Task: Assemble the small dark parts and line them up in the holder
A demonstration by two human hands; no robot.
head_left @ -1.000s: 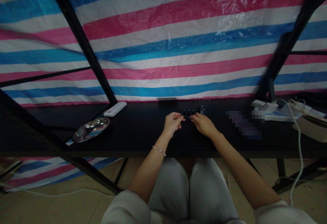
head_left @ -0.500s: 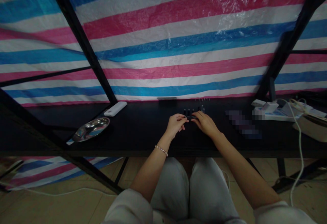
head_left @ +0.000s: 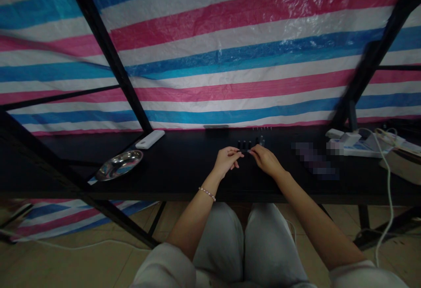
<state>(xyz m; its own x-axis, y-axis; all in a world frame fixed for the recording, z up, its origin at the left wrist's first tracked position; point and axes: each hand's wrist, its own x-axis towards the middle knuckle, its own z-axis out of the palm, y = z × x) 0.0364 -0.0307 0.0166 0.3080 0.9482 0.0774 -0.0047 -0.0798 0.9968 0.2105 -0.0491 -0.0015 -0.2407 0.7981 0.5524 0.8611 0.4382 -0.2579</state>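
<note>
While its detail is too small to make out, a slim dark piece (head_left: 246,151) is located over the black table (head_left: 184,165), before the person. The left hand (head_left: 226,159) pinches one end; the right hand (head_left: 265,158) pinches the other. Just beyond is a row of small dark pieces (head_left: 244,144). Further left lie a white oblong object (head_left: 150,139) and a shiny metal dish (head_left: 121,164); well to the right, a white power strip (head_left: 360,150).
</note>
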